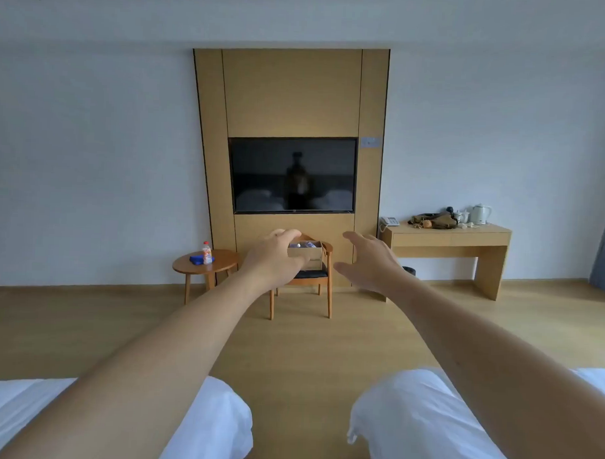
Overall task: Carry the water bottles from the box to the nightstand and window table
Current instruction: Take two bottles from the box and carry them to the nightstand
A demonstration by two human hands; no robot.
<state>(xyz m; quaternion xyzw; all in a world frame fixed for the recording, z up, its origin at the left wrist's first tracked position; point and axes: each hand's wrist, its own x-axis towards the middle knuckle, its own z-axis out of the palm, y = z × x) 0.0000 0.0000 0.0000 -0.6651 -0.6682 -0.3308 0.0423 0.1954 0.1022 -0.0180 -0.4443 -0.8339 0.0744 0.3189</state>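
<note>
Cardboard box (308,255) with bottles (304,245) is sitting on the chair (313,281) seat across the room; left hand (276,254) and right hand (370,262) are reaching, fingers apart, empty. Grabbing several risks dropping one.

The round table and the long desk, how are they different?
The round table is small with slanted legs; the long desk is rectangular with slab sides. The round table holds a bottle and something blue; the long desk holds a phone and kettle. Both are light wood, against the wall.
</note>
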